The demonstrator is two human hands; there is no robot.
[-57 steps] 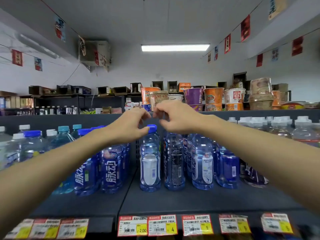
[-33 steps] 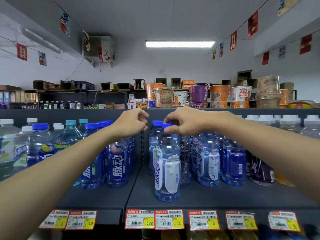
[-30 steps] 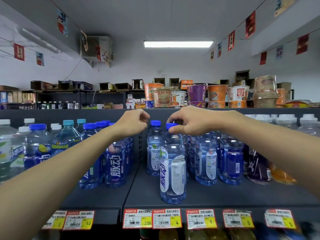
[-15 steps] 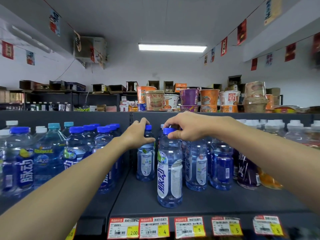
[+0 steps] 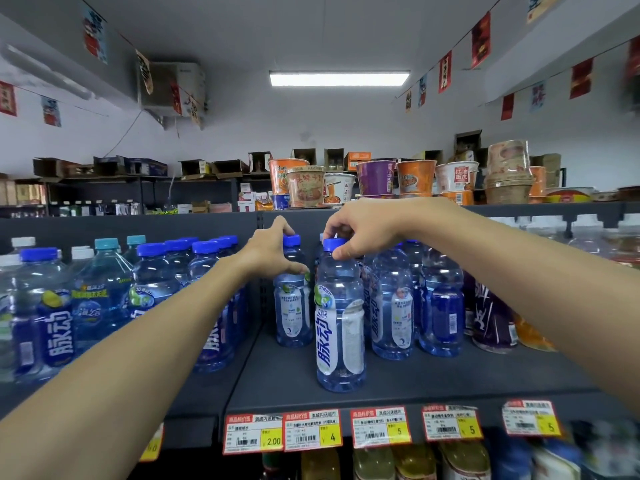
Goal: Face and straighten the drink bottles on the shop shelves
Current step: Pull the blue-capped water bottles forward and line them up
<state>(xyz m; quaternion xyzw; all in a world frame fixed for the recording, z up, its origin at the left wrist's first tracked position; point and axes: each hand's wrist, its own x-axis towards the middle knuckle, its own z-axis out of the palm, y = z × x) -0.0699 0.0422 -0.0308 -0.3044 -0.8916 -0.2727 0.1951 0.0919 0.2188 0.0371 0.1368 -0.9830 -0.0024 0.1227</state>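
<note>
The left hand [image 5: 273, 252] and the right hand [image 5: 360, 233] are bare. The left forearm [image 5: 156, 341] and the right forearm [image 5: 519, 289] are bare as well, uncovered from the wrists right up to the edges of the view, slim and smooth

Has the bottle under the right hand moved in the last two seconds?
Yes. The front bottle, gripped by its cap in the right hand, has come forward out of its row toward the price tags.

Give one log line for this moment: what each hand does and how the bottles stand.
left hand: holds back bottle at neck | right hand: pinches cap of front bottle | both upright on shelf
</note>
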